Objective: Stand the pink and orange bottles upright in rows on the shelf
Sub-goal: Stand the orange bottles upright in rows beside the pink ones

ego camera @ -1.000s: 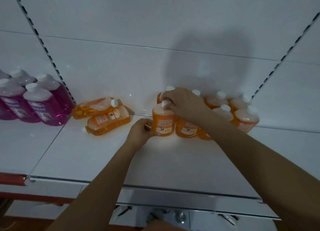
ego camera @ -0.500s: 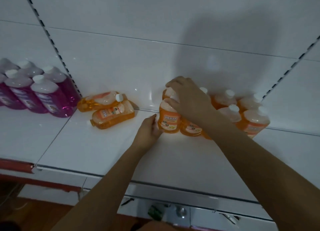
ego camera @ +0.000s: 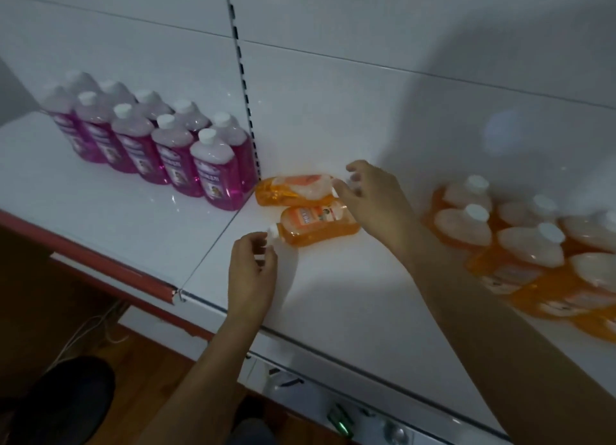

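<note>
White shelf [ego camera: 333, 298], seen from above; its near edge carries a red strip [ego camera: 110, 268] on the left section. Nearest on the shelf is the left hand [ego camera: 252, 271], fingers loosely curled, with the fingertips at the white cap of the nearer fallen orange bottle [ego camera: 316, 226]. Whether they actually pinch the cap cannot be told (the contact point is small and partly hidden). This bottle lies on its side, cap toward the near left.

Just beyond it lies the farther fallen orange bottle [ego camera: 295, 189], also on its side, touching or almost touching the first. The right hand [ego camera: 373, 198] is spread above the cap end of this farther bottle, fingers extended and apart, holding nothing that can be seen; its forearm crosses the shelf from the near right.

To the right, the standing orange bottles [ego camera: 520, 241] form an upright cluster with white caps (blurred, count uncertain), well apart from the two fallen ones.

To the left, past the seam between shelf sections, the pink bottles [ego camera: 173, 154] stand upright in two rows against the white back panel [ego camera: 333, 94]. A slotted upright [ego camera: 243, 88] runs down the panel beside them.
</note>
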Action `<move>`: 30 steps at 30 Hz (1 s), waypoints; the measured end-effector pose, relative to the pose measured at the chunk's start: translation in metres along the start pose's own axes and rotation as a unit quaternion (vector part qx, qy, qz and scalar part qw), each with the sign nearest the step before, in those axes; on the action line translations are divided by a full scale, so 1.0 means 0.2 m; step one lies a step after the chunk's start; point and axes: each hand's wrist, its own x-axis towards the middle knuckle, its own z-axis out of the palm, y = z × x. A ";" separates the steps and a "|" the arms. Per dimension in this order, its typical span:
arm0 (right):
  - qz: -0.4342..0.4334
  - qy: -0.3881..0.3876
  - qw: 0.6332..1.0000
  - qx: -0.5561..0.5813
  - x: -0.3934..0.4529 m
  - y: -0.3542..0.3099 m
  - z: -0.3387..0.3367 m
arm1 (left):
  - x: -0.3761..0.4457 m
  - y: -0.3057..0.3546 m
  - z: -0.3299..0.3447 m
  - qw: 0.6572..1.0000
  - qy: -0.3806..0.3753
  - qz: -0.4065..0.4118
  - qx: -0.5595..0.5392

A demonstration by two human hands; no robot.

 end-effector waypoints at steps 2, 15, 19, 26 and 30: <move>0.078 -0.011 0.997 -0.023 0.09 0.00 0.11 | 0.13 -0.04 -0.07 0.998 -0.031 -0.032 -0.033; 0.171 0.078 0.981 0.044 0.25 -0.17 0.28 | 0.66 -0.09 -0.17 0.958 -0.237 -0.056 -0.154; 0.131 0.090 0.987 0.013 0.25 -0.27 0.13 | 0.66 -0.03 -0.16 0.973 -0.209 0.029 -0.089; 0.038 0.128 0.991 -0.005 0.16 -0.36 -0.18 | 0.74 0.19 -0.11 0.961 -0.224 0.159 -0.041; 0.022 0.146 0.987 -0.069 0.08 -0.29 -0.32 | 0.67 0.31 0.02 0.939 -0.304 0.155 -0.035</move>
